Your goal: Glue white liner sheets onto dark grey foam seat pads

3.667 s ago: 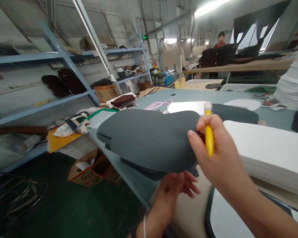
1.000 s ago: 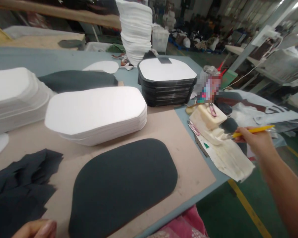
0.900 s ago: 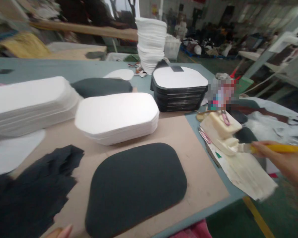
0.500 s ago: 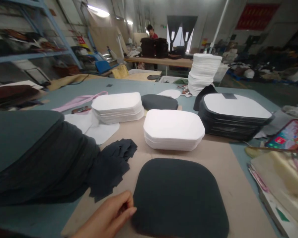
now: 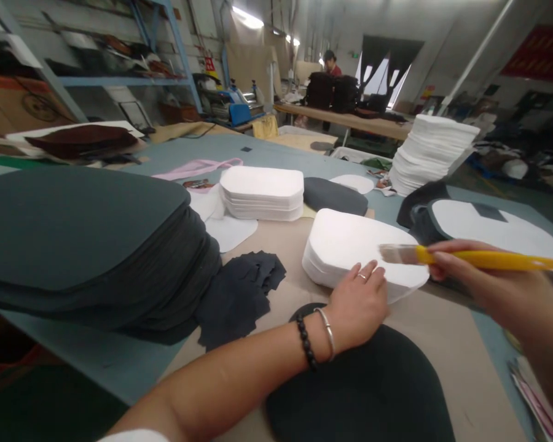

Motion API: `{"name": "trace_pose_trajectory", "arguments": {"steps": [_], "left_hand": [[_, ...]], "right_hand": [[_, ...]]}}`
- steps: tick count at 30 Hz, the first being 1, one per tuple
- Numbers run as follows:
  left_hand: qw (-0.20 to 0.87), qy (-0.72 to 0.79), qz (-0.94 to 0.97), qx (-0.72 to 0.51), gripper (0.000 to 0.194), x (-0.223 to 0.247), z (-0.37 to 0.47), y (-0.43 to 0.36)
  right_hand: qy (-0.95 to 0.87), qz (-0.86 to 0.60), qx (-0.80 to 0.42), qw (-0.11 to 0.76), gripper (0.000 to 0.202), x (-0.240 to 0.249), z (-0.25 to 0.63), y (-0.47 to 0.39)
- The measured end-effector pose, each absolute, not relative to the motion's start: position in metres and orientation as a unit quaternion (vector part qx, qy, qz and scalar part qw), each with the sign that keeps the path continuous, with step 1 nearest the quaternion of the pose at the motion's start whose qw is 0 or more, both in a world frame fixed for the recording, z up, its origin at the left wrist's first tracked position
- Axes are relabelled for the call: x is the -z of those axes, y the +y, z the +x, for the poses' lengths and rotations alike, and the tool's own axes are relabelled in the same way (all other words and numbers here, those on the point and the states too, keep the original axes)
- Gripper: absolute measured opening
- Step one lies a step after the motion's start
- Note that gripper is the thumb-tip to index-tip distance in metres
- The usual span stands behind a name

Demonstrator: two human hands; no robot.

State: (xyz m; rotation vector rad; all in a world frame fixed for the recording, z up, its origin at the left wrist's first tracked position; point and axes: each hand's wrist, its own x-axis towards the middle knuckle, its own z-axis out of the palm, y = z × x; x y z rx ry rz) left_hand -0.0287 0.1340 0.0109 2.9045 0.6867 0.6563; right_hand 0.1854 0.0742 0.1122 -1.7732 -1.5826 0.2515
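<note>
My left hand [image 5: 359, 301] is closed over the front edge of a white rounded-corner sheet [image 5: 345, 236] on the middle white stack [image 5: 317, 270]; its thumb is hidden. Beside that hand, the sheet's front right edge hangs away from the pile. My right hand [image 5: 461, 267] grips a flat paintbrush [image 5: 488, 259] by its yellow handle, bristles pointing left just above the white sheet. Beneath my left wrist lies a dark rounded panel [image 5: 373, 393] on brown board [image 5: 470, 368], partly covered by my forearm.
A tall pile of dark panels [image 5: 83, 227] stands left, with small dark pieces [image 5: 235, 294] beside it. Another white stack [image 5: 262, 193] sits behind. At right are a white-topped dark stack [image 5: 511, 227] and a tall white pile [image 5: 433, 153]. A person [image 5: 332, 64] is at a far table.
My left hand has moved from the dark panel's left edge up to the white stack. My right hand has come into view with the paintbrush. The view has turned left.
</note>
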Motion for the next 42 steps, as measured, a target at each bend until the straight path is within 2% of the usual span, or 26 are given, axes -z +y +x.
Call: {"name": "trace_pose_trajectory", "arguments": {"steps": [2, 4, 7, 10, 17, 23, 26, 31, 36, 42], "left_hand": [[0.021, 0.281, 0.938, -0.2, 0.052, 0.001, -0.015, 0.135], [0.011, 0.3, 0.935, -0.191, 0.054, 0.012, -0.011, 0.135], [-0.006, 0.286, 0.936, -0.203, 0.056, 0.022, -0.012, 0.133], [-0.013, 0.285, 0.934, -0.216, 0.054, 0.023, -0.013, 0.132], [-0.038, 0.298, 0.929, -0.216, 0.052, 0.021, -0.01, 0.129], [-0.046, 0.301, 0.923, -0.235, 0.049, 0.025, -0.01, 0.129], [-0.041, 0.296, 0.925, -0.236, 0.049, 0.026, -0.009, 0.131], [-0.042, 0.294, 0.928, -0.225, 0.048, 0.023, -0.009, 0.132], [-0.055, 0.311, 0.923, -0.221, 0.043, 0.017, -0.01, 0.131], [-0.039, 0.314, 0.927, -0.201, 0.057, 0.015, -0.008, 0.135]], "right_hand": [[-0.657, -0.612, -0.232, 0.374, 0.053, -0.112, 0.149, 0.122], [-0.678, -0.565, -0.314, 0.35, 0.05, -0.11, 0.12, 0.157], [-0.68, -0.547, -0.385, 0.301, 0.046, -0.106, 0.099, 0.184], [-0.656, -0.546, -0.414, 0.317, 0.044, -0.102, 0.093, 0.2], [-0.538, -0.576, -0.42, 0.449, 0.034, -0.089, 0.09, 0.27], [-0.522, -0.614, -0.353, 0.475, 0.023, -0.096, 0.12, 0.329], [-0.567, -0.594, -0.352, 0.449, 0.022, -0.106, 0.13, 0.331], [-0.659, -0.581, -0.367, 0.306, 0.04, -0.113, 0.16, 0.316], [-0.611, -0.641, -0.353, 0.3, 0.038, -0.115, 0.227, 0.299], [-0.565, -0.709, -0.3, 0.297, 0.029, -0.121, 0.279, 0.263]]}}
